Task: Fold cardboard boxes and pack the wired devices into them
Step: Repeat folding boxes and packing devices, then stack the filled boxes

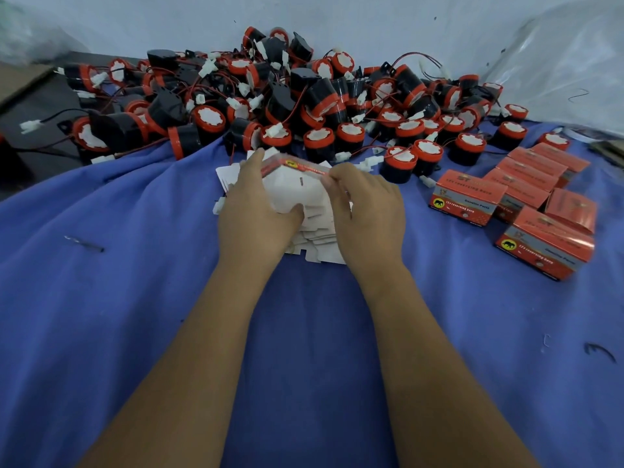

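Both hands meet over a stack of flat white box blanks (314, 244) lying in the middle of the blue cloth (135, 298). The left hand (251, 214) grips one blank (297, 187) lifted off the stack, fingers curled over its far edge and thumb pressed on its white inner face; the right hand (368, 211) pinches the same blank at its right edge. The blank's red printed strip faces away along the top, and the piece is blurred.

Just beyond the hands a large heap of wired devices (304, 96) spreads across the back: black round bodies with red rims and white faces, red and black wires, and white plug connectors tangled among them. Several stand upright at the heap's near edge, and one (400, 163) sits just right of the right hand's fingertips. A loose white connector (218, 205) lies touching the stack's left side.

To the right, well apart from the hands, folded red boxes (469, 201) lie in a loose group, some with printed sides showing a yellow circle with an elephant figure.

The cloth is wrinkled and covers most of the surface; a dark surface (33, 130) shows at the far left, with a flat brown cardboard piece (20, 82) on it. Small dark scraps (597, 352) lie on the cloth. A pale wall (337, 21) stands behind, and clear plastic sheeting (567, 69) bulges at upper right.
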Tool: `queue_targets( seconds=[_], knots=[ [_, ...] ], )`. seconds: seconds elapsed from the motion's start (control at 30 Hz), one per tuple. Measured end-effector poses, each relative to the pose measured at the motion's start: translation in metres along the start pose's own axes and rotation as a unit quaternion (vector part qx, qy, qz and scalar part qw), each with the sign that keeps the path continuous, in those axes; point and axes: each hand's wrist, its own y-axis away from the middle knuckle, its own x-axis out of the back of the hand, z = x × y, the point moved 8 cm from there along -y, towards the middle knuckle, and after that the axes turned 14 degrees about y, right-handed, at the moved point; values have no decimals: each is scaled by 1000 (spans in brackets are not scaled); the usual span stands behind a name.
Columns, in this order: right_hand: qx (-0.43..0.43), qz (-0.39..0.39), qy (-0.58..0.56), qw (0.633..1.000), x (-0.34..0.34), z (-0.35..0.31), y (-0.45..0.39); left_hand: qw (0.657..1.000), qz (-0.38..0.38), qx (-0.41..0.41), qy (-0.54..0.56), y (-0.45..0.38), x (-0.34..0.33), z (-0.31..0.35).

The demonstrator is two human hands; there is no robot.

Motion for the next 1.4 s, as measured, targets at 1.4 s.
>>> queue_targets(
  seconds=[1.4],
  knots=[
    [-84,-183,-337,920,-29,1,8,936,-139,14,323,4,-8,9]
  ],
)
